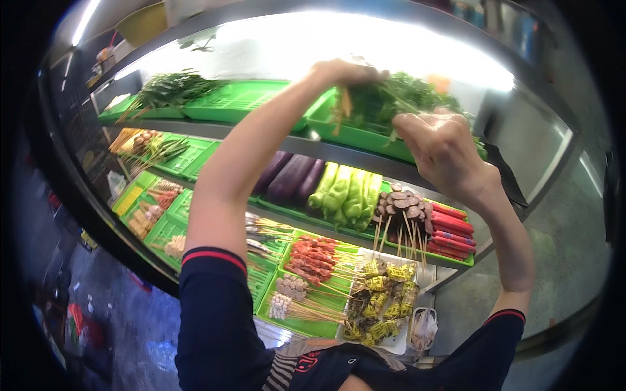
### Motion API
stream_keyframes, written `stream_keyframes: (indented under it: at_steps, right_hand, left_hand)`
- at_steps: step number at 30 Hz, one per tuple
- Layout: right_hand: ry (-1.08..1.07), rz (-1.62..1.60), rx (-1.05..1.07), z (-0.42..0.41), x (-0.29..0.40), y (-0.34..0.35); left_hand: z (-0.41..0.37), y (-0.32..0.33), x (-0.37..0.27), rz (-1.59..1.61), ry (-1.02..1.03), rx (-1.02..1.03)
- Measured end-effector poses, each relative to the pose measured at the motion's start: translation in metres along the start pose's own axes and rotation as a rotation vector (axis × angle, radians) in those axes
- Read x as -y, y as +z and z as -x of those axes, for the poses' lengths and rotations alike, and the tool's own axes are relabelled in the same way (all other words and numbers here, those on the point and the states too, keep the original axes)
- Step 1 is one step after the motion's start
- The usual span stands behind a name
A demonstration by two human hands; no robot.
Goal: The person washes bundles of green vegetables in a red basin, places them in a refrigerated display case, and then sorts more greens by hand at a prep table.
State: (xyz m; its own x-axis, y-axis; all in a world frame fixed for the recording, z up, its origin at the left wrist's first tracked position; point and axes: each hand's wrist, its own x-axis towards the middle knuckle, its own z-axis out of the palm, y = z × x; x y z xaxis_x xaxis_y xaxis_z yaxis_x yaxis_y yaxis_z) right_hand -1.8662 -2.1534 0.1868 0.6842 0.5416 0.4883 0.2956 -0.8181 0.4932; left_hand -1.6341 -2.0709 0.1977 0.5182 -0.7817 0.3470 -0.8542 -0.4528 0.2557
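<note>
Both of my arms reach up to the top shelf of a lit display rack. My left hand (349, 72) is over the left part of a bunch of leafy greens (408, 93); motion blur hides its fingers, and whether it grips any stems cannot be told. Bent, closely curled, my right hand (437, 141) is at the front right of the same greens, its knuckles towards me; its fingertips are hidden. The greens lie in and above a green plastic tray (364, 137), with pale skewer ends hanging at their left side.
More skewered greens (176, 90) lie at the top left, beside a green basket (239, 100). Below are eggplants (296, 181), green peppers (349, 195), sliced sausage skewers (403, 203), red-wrapped sausages (452, 229), meat skewers (313, 256) and yellow-labelled wrapped items (379, 283). Metal shelf edges run between the tiers.
</note>
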Motion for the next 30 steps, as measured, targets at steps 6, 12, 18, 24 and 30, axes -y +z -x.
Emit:
stream_keyframes:
  at_steps: [6,12,18,24,30]
  right_hand:
    - [0.238,-0.458,0.229,0.022,-0.061,0.02]
    - [0.371,-0.771,0.333,0.058,-0.079,0.005]
    - [0.533,-0.899,0.192,0.105,-0.079,0.003]
    - [0.716,-0.632,0.073,0.174,-0.136,-0.01]
    - [0.728,-0.404,-0.327,0.185,-0.011,-0.001]
  left_hand:
    - [-0.011,0.017,-0.004,0.069,0.035,-0.03]
    - [-0.01,0.023,0.004,0.114,-0.013,0.069]
    - [-0.006,0.014,0.009,-0.065,-0.083,0.016]
    - [0.036,0.0,-0.018,0.564,-0.087,-0.672]
    - [0.246,0.088,-0.074,0.712,0.491,-1.053]
